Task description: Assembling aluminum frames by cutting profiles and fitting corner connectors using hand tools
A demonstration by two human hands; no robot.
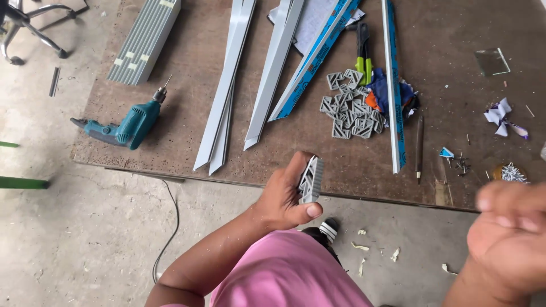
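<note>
The left hand [284, 196] grasps a small stack of grey plastic corner pieces [310, 181], pinched between thumb and fingers, above the near edge of the workbench [170, 142]. The right hand [509, 233] is at 4 o'clock in the view, blurred, fingers loosely curled; whether it holds anything cannot be told.

A heap of the same grey pieces [348, 108] lies on the bench at 12 o'clock from the left hand. White metal strips [224, 91] lie at 11 o'clock, a blue-taped strip [393, 85] at 1 o'clock, just beside the heap. A teal drill [128, 126] rests at 9 o'clock, well apart.

In judgement, handling goes best with the stack held square and the thumb kept firm, so that no piece slides out over the floor. Peel off one piece at a time with the free hand, working over the bench.
</note>
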